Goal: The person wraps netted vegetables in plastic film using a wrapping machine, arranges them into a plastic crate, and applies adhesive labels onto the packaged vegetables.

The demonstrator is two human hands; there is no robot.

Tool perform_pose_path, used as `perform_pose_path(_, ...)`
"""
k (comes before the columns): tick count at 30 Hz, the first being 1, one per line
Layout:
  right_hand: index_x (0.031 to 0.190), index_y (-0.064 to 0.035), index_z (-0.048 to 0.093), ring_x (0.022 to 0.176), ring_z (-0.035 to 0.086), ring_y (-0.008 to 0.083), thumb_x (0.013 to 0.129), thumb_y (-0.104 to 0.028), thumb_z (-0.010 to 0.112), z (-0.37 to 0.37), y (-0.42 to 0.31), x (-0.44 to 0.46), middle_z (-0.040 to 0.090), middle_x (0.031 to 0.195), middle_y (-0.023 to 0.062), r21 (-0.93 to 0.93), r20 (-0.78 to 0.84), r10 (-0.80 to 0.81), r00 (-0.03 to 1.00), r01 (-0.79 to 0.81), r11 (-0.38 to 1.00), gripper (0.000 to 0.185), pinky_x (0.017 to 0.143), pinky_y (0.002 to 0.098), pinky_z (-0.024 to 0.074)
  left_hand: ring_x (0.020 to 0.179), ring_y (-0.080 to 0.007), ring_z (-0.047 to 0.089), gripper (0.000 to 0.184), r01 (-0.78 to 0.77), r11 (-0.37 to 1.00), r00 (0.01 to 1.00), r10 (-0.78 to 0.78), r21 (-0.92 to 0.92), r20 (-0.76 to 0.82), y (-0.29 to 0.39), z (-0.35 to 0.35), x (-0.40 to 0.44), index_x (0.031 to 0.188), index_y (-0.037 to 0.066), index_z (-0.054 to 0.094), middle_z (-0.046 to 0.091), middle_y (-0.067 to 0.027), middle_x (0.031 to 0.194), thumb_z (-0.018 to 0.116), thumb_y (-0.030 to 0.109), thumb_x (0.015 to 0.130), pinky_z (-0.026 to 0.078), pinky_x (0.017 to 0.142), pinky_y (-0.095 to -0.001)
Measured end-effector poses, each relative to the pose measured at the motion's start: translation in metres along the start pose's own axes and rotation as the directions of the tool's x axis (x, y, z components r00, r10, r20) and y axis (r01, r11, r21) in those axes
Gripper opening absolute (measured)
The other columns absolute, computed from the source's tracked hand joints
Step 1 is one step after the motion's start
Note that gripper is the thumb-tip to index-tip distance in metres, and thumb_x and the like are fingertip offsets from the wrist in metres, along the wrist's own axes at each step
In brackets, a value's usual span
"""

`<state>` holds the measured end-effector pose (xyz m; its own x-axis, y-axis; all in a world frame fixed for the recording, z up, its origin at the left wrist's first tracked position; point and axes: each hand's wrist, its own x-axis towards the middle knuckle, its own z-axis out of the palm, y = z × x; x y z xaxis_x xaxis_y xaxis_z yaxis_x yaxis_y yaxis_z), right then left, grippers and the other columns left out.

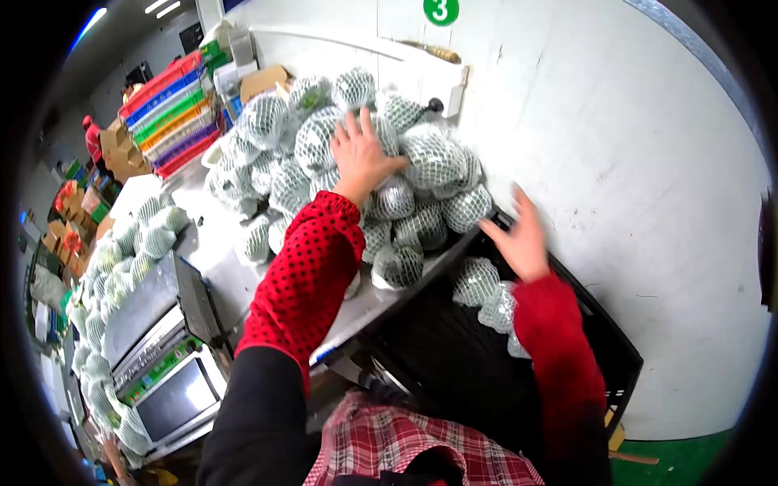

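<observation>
A large heap of round green produce in white foam nets and clear film (pixel 288 186) lies on a metal table (pixel 217 257). My left hand (pixel 365 158), in a red polka-dot sleeve, rests its spread fingers on the upper part of the heap. My right hand (pixel 523 243) hovers over the far end of a black crate (pixel 438 352), near the wall. Its thumb and fingers are apart, with nothing between them, and slightly blurred. Below it, several netted pieces (pixel 476 281) lie inside the crate, partly hidden by my right sleeve.
A weighing scale with a screen (pixel 174 397) stands at the left, beside another row of netted produce (pixel 121 259). Colourful stacked crates (pixel 174 113) rise behind the table. A wooden-handled tool (pixel 442 53) lies on a wall ledge. A person in red (pixel 92 139) is far back.
</observation>
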<state>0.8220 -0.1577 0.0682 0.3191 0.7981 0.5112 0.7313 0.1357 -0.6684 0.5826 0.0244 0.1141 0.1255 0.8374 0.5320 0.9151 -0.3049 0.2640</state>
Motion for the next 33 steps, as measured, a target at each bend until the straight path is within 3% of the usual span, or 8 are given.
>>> perform_pose_path(4,0.145,-0.0086,0.034,0.121,0.050,0.0381,0.053,-0.053,0.087,0.132,-0.042,0.118,0.050,0.133,0.0218,-0.468,0.103,-0.136,0.985,0.169,0.868,0.115,0.100,0.0510,0.0399,0.124,-0.0420,0.042,0.119,-0.048,0.967,0.998,0.035,0.250,0.058,-0.003,0.016,0.011,0.148,0.003,0.026,0.043,-0.0273,0.134,0.083,0.056,0.057,0.033,0.103,-0.0511)
perform_pose_path(10,0.141,-0.0121,0.041,0.120,0.049,0.0319,0.057,-0.045,0.083,0.107,-0.079,0.122,0.053,0.127,0.0162,-0.554,0.131,-0.097,0.987,0.154,0.818,0.100,0.100,0.0490,0.0350,0.110,-0.0363,0.055,0.112,-0.058,0.989,0.997,0.064,-0.138,0.040,-0.029,0.000,0.036,0.141,0.003,0.036,0.055,-0.0234,0.118,0.089,0.047,0.053,0.045,0.095,-0.0469)
perform_pose_path(14,0.135,-0.0013,0.045,0.106,0.060,0.0327,0.058,-0.037,0.090,0.010,-0.047,0.037,0.059,0.118,0.0202,0.063,-0.115,-0.156,0.981,0.164,0.984,0.095,0.092,0.0388,0.0494,0.116,-0.0331,0.056,0.090,-0.424,0.735,0.904,0.379,-0.529,-0.199,-0.011,-0.065,-0.017,0.134,-0.002,0.047,0.056,-0.0202,0.123,0.087,0.020,0.057,0.049,0.099,-0.0397)
perform_pose_path(19,0.134,0.0031,0.047,0.111,0.059,0.0248,0.072,-0.024,0.074,-0.104,0.025,-0.163,0.060,0.121,0.0155,0.358,0.245,0.469,0.848,-0.529,0.769,0.072,0.098,0.0364,0.0464,0.118,-0.0374,0.052,0.099,-0.398,0.449,0.546,0.817,-0.800,0.187,0.043,-0.066,-0.153,0.136,-0.002,0.043,0.053,-0.0230,0.125,0.085,0.029,0.053,0.045,0.102,-0.0462)
perform_pose_path(22,0.131,0.0068,0.048,0.111,0.059,0.0247,0.073,-0.033,0.076,-0.104,0.041,-0.266,0.061,0.120,0.0147,0.326,0.337,0.774,0.536,-0.838,0.438,0.076,0.099,0.0361,0.0444,0.116,-0.0415,0.049,0.100,-0.348,0.617,0.090,0.771,-0.705,0.630,0.069,-0.034,-0.208,0.140,-0.001,0.037,0.049,-0.0250,0.125,0.081,0.037,0.059,0.045,0.098,-0.0471)
perform_pose_path(25,0.137,0.0075,0.040,0.115,0.055,0.0286,0.077,-0.046,0.074,-0.028,0.066,-0.333,0.054,0.128,0.0200,0.235,0.421,0.785,0.455,-0.890,0.390,0.087,0.098,0.0388,0.0440,0.121,-0.0448,0.046,0.105,-0.414,0.779,-0.037,0.502,-0.470,0.864,0.069,0.034,-0.235,0.141,-0.004,0.034,0.045,-0.0308,0.130,0.081,0.048,0.063,0.044,0.098,-0.0493)
perform_pose_path(32,0.145,0.0074,0.027,0.134,0.037,0.0355,0.084,-0.053,0.067,0.007,0.091,-0.325,0.036,0.145,0.0267,0.018,0.630,0.605,0.487,-0.788,0.616,0.094,0.112,0.0403,0.0296,0.119,-0.0398,0.049,0.070,-0.739,0.594,-0.018,0.453,-0.316,0.891,0.058,0.036,-0.250,0.124,0.002,0.055,0.055,-0.0264,0.124,0.074,0.043,0.071,0.037,0.100,-0.0565)
perform_pose_path(33,0.143,0.0046,0.036,0.126,0.044,0.0281,0.091,-0.033,0.064,-0.006,0.085,-0.314,0.043,0.140,0.0191,-0.148,0.564,0.594,0.574,-0.637,0.757,0.070,0.106,0.0371,0.0353,0.122,-0.0358,0.049,0.058,-0.907,0.368,0.172,0.769,-0.206,0.615,0.043,0.038,-0.276,0.118,0.008,0.061,0.058,-0.0170,0.123,0.071,0.043,0.073,0.034,0.104,-0.0554)
